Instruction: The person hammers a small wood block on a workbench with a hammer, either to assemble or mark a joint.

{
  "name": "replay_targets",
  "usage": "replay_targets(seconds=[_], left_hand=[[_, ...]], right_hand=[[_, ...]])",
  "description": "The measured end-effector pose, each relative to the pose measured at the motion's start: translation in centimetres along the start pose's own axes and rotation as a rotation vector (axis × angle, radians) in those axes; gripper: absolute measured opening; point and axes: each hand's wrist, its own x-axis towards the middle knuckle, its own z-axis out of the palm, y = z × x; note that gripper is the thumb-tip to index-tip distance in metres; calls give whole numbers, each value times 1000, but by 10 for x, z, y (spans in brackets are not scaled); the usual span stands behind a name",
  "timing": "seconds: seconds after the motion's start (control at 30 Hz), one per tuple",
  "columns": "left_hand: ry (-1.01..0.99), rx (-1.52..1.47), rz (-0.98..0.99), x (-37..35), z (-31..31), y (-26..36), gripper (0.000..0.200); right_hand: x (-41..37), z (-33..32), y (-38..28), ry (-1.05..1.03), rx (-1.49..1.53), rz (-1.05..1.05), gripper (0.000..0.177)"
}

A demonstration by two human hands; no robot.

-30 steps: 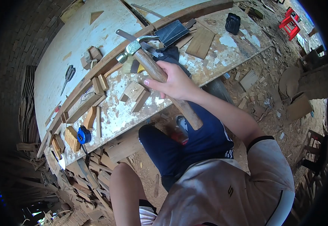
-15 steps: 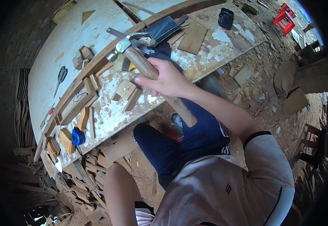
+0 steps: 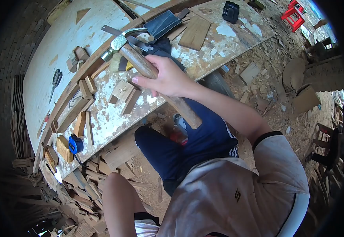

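Note:
My right hand [image 3: 172, 77] is wrapped round the wooden handle of a claw hammer [image 3: 142, 63], raised over the near edge of the workbench. The hammer's steel head points to the upper left and the handle's end hangs over my thigh. Below the hammer, a small joined wood block [image 3: 124, 94] rests on the paint-spotted bench top [image 3: 105, 122]. A brush [image 3: 120, 63] with pale bristles lies partly hidden behind the handle. Only the bent left arm [image 3: 120, 197] shows at the lower left; my left hand is out of sight.
A long curved wooden rail [image 3: 95, 73] crosses the bench. Around it are a blue tape measure [image 3: 75, 144], dark-handled tool [image 3: 55, 81], flat board [image 3: 195, 33], dark tray [image 3: 162, 24] and black case [image 3: 230, 12]. A red stool [image 3: 294, 15] stands beyond. Wood scraps litter the floor.
The whole view has shifted slightly, so the bench and its contents appear further left. The right hand keeps its grip on the hammer, with almost the same pose.

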Motion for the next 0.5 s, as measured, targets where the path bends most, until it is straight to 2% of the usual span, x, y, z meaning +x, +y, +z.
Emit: replay_targets(seconds=[0.5], left_hand=[[-11, -1, -6, -3, 1, 2, 58]], right_hand=[[0, 0, 1, -2, -1, -21, 49]])
